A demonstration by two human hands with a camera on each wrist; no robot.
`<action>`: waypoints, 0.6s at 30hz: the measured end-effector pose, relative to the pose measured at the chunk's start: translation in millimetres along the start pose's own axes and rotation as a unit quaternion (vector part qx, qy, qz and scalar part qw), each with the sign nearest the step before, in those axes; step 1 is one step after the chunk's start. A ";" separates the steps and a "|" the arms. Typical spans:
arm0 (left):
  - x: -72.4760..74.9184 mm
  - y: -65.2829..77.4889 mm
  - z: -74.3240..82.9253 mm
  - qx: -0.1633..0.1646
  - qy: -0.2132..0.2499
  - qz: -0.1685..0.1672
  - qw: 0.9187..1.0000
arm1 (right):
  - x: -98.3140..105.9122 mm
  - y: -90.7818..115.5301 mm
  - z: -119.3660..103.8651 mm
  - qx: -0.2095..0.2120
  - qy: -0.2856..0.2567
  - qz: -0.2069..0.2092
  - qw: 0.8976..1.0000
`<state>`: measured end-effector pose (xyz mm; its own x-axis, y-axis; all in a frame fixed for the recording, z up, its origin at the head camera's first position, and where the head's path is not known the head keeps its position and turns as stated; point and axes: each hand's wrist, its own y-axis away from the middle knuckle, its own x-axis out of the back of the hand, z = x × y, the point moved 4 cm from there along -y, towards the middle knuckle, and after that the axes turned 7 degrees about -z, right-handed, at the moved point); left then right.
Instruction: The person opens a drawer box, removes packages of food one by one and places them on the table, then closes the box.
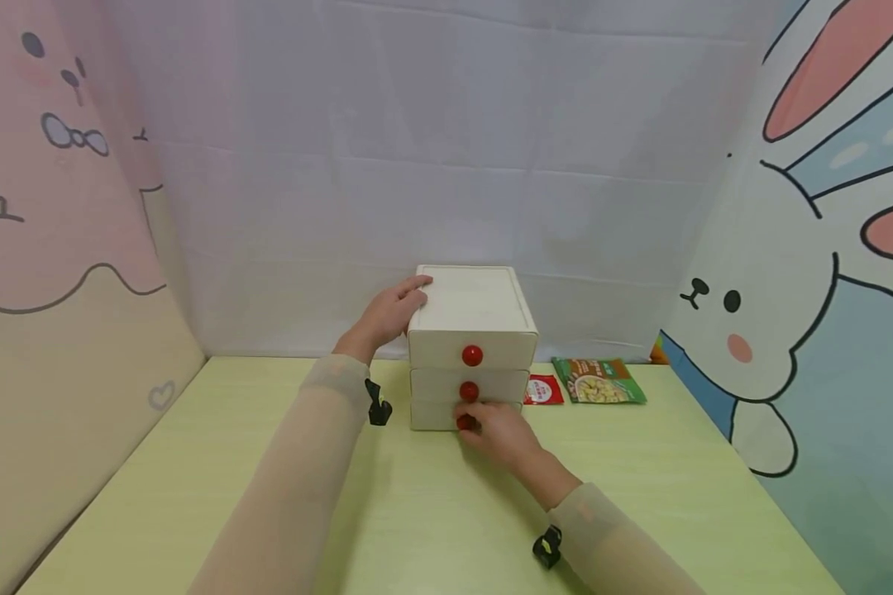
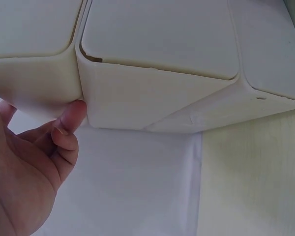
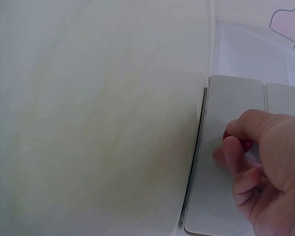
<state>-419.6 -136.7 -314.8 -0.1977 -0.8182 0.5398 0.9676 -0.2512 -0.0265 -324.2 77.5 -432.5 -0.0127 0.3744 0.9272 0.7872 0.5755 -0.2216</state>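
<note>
A white three-drawer cabinet [image 1: 473, 299] stands against the back wall, with a round red knob on each drawer front. My left hand [image 1: 396, 311] rests at the top left edge, its fingertips over the lid. In the left wrist view, fingers of the left hand [image 2: 34, 162] touch the side wall of the top drawer section [image 2: 34, 81]. My right hand [image 1: 500, 430] pinches the bottom drawer's red knob [image 1: 467, 422] between thumb and fingers. In the right wrist view, that knob [image 3: 246, 144] is partly hidden by the fingers; the bottom drawer front [image 3: 231, 196] sits flush.
To the right of the cabinet lie a small red packet [image 1: 544, 390] and a green food packet [image 1: 599, 382] on the light table [image 1: 268, 463]. A white cloth [image 1: 432, 149] hangs behind, and printed cartoon panels stand on both sides.
</note>
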 end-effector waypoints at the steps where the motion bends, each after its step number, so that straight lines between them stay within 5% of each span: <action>1: 0.2 -0.2 0.0 -0.001 -0.001 -0.001 1.000 | -0.1 0.2 0.2 0.001 -0.002 0.000 1.000; 18: -0.9 0.6 -1.6 -0.010 -0.005 0.008 1.000 | 4.4 -5.6 -4.8 0.024 0.027 -0.030 0.999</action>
<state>-419.1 -137.0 -316.6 -0.1795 -0.8171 0.5479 0.9674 -0.2478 -0.0525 -325.7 72.5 -425.7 -0.0247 0.2984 0.9541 0.7551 0.6310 -0.1778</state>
